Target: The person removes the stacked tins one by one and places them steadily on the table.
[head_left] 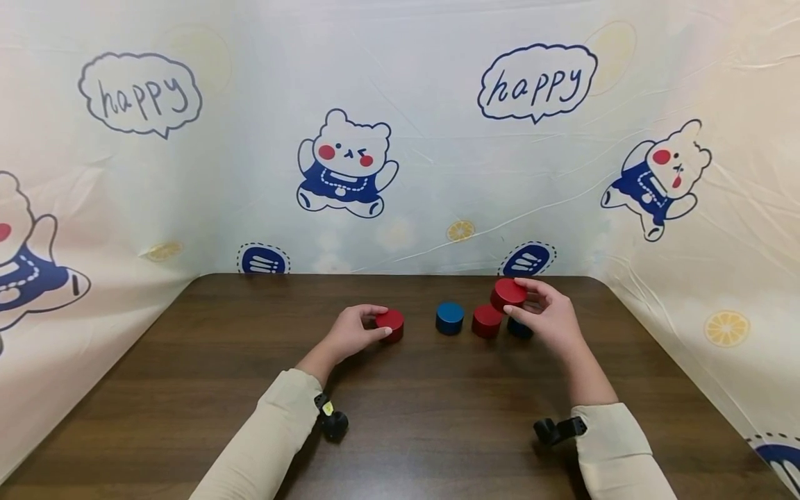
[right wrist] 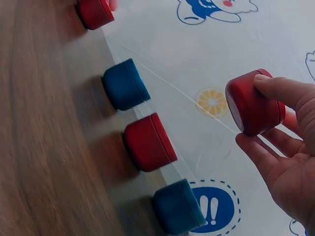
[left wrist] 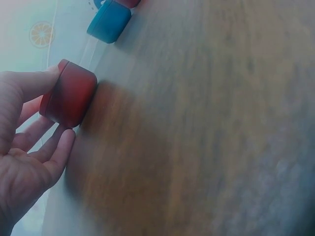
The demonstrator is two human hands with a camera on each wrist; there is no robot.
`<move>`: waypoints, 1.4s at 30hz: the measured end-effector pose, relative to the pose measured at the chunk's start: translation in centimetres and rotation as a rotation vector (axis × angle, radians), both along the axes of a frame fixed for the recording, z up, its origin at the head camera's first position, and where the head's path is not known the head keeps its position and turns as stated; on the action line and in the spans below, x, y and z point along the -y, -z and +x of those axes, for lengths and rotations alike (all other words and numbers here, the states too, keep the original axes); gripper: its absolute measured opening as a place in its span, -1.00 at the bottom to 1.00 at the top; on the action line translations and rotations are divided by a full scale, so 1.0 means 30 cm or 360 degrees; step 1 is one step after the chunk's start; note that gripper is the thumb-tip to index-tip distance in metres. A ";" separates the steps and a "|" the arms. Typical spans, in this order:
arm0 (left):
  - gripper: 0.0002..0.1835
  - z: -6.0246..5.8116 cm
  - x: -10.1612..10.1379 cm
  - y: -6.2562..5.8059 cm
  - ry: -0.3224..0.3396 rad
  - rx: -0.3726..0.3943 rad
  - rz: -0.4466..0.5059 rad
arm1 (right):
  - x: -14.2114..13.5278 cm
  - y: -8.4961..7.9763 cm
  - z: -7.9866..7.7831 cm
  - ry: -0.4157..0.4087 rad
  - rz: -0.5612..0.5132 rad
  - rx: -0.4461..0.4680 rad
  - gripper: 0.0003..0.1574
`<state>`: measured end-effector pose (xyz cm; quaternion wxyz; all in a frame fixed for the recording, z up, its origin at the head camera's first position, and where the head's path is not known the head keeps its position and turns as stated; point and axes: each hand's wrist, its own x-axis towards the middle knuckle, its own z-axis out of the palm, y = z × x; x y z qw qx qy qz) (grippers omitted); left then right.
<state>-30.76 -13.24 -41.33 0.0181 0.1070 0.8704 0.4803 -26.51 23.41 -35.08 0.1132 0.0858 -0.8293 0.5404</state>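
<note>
Toward the middle of the table, my left hand (head_left: 351, 335) pinches a small red round tin (head_left: 390, 325) between thumb and fingers. That tin (left wrist: 74, 96) stands at table level in the left wrist view. Raised above the others, a second red tin (right wrist: 253, 103) is held between the thumb and fingers of my right hand (head_left: 556, 323); its pale underside shows in the right wrist view. Between and below the hands stand a blue tin (head_left: 449, 319), a red tin (head_left: 486, 322) and another blue tin (head_left: 519, 328), which my right hand partly hides in the head view.
The tins stand in a row across the far half of the brown wooden table (head_left: 437, 430). Behind it and at both sides hangs a pale curtain (head_left: 437, 173) printed with bears and the word happy. Each wrist wears a small black camera (head_left: 335, 425).
</note>
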 end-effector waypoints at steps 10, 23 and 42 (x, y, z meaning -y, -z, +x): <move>-0.52 0.002 0.000 -0.001 -0.0004 -0.0011 -0.0001 | -0.041 0.010 -0.015 0.0071 0.0025 0.0003 -0.24; -0.53 0.004 -0.005 -0.004 -0.0020 -0.0023 -0.0015 | -0.085 0.012 -0.018 0.0124 0.0063 0.0022 -0.21; -0.53 0.006 -0.004 -0.002 -0.0016 -0.0018 -0.0022 | -0.158 0.015 -0.010 0.0250 0.0075 0.0013 -0.17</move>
